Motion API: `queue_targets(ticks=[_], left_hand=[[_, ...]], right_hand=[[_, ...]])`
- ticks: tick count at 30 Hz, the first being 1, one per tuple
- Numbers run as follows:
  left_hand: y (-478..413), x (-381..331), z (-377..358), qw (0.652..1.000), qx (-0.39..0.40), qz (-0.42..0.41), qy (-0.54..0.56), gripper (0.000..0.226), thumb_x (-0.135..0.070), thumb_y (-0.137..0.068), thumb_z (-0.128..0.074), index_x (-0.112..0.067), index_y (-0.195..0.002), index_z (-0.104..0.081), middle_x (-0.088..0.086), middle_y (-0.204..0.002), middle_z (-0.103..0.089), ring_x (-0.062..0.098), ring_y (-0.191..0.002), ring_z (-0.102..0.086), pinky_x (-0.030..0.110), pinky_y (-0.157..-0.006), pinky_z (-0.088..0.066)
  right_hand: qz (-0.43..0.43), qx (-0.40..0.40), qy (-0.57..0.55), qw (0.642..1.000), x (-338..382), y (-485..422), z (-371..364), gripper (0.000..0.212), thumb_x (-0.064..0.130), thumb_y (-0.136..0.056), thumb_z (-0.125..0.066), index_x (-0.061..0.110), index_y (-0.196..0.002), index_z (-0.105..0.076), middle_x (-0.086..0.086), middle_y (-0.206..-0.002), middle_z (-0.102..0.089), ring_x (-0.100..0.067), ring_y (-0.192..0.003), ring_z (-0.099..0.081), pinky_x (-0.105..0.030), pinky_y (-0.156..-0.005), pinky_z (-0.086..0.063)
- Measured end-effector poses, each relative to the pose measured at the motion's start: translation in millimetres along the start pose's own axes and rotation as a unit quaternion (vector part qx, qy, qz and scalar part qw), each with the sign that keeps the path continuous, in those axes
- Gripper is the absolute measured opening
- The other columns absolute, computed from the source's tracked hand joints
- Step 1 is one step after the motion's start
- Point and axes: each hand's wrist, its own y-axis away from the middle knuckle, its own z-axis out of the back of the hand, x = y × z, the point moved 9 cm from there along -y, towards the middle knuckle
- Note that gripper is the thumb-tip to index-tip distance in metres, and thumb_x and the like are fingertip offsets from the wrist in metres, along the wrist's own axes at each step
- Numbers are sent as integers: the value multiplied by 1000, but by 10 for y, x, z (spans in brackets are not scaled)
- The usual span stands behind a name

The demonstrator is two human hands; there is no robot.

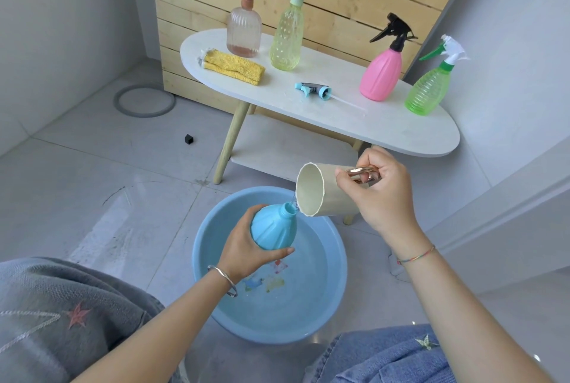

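My left hand (246, 251) grips a light blue bottle (274, 226) without its cap, tilted over a blue basin (333, 296) that holds water. My right hand (377, 194) holds a cream cup (317, 194) by its shiny copper handle (362, 173). The cup is tipped on its side, its rim at the bottle's open neck, and a thin stream of water runs from it into the neck. The bottle's blue spray head (313, 90) with its tube lies on the white oval table (385, 126).
On the table stand a brown-pink spray bottle (243, 27), a yellow one (287, 35), a pink one (382, 70) and a green one (430, 86), plus a folded yellow cloth (233, 66). A grey ring (144, 100) and small black cube (189, 139) lie on the floor. My knees flank the basin.
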Motion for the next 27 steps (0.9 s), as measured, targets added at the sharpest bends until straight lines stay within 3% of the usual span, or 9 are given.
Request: queue_targets(ticks=[8,22,27], left_hand=[[-6,41,-7,1000,2,4,-3,86,-42,-51,-93,-35,-123,-46,-17,-114,-58,-5,-103,-55,7,-74,-47],[-11,51,-18,1000,4,1,-5,85,-49,-50,-91,-38,-121,-46,-21,-113,-57,-4,-103,-55,13,-80,-48],[-9,55,-22,1000,5,2,-7,85,-46,-51,-92,-38,-121,-46,-20,-113,-57,-6,-100,-56,7,-75,-47]], right_hand=[[35,12,17,999,96,5,-41,37,17,-69,-70,7,-57,-37,5,-60,-33,-9,-57,-32,-17,-53,-24],[103,34,42,993,287,18,-130,37,14,-70,-71,13,-56,-37,6,-59,-36,-13,-62,-36,-25,-58,-30],[133,41,65,988,372,36,-176,35,10,-69,-72,9,-56,-39,3,-59,-38,-16,-62,-35,-24,-59,-29]])
